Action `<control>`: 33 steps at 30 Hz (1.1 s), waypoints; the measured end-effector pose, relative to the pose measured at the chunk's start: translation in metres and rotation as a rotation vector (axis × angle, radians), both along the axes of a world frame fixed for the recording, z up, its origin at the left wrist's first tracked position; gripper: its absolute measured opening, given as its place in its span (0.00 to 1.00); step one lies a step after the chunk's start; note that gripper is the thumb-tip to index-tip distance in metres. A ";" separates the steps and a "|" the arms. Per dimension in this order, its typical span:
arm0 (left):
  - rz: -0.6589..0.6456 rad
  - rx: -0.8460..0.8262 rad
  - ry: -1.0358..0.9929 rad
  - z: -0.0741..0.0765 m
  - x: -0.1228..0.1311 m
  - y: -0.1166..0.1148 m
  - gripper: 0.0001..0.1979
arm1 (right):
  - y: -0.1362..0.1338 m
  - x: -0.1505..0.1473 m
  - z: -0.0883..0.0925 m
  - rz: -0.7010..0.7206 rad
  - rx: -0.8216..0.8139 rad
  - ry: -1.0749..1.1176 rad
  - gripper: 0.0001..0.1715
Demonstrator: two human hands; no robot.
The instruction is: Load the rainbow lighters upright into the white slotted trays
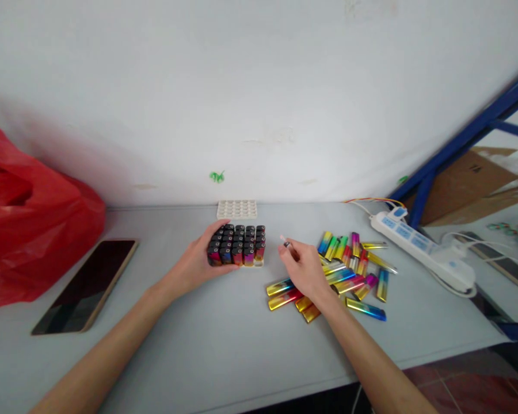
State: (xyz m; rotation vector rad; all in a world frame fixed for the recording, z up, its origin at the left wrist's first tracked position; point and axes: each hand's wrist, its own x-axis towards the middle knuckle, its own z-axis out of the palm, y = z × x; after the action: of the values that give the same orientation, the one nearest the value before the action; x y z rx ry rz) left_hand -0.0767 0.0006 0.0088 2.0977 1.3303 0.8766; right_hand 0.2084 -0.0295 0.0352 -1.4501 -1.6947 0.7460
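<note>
My left hand [198, 256] is wrapped around the left side of a block of upright lighters [237, 244] with black tops and colourful metallic bodies. They stand in close rows in a white tray [258, 264], whose edge shows at the front right corner beside a gap. My right hand [304, 264] is closed a little to the right of the block. A small dark lighter top shows at its fingertips, and the rest of that lighter is hidden in the hand. Beneath and beyond this hand lies a loose pile of shiny multicoloured lighters [366, 309].
A white perforated tray [237, 209] lies against the wall. At left are a red plastic bag [38, 224] and a phone [86, 287]. A white power strip [423, 247] with cables lies at right, near a blue metal frame [466, 135] and a cardboard box [470, 181].
</note>
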 end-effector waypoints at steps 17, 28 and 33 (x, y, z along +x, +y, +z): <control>0.019 -0.013 0.037 0.001 -0.001 0.000 0.52 | -0.002 0.000 0.002 0.020 0.026 -0.039 0.22; 0.029 0.006 0.078 0.004 0.000 -0.001 0.51 | -0.003 0.007 0.005 0.169 0.165 -0.019 0.18; 0.024 -0.017 0.064 0.005 0.001 -0.001 0.50 | -0.001 0.010 0.004 0.224 0.237 -0.109 0.24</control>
State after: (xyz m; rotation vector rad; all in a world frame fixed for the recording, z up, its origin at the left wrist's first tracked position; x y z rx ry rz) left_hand -0.0759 -0.0005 0.0134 2.1172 1.3933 0.8117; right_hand 0.2181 -0.0307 0.0396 -1.1684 -1.9791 0.5681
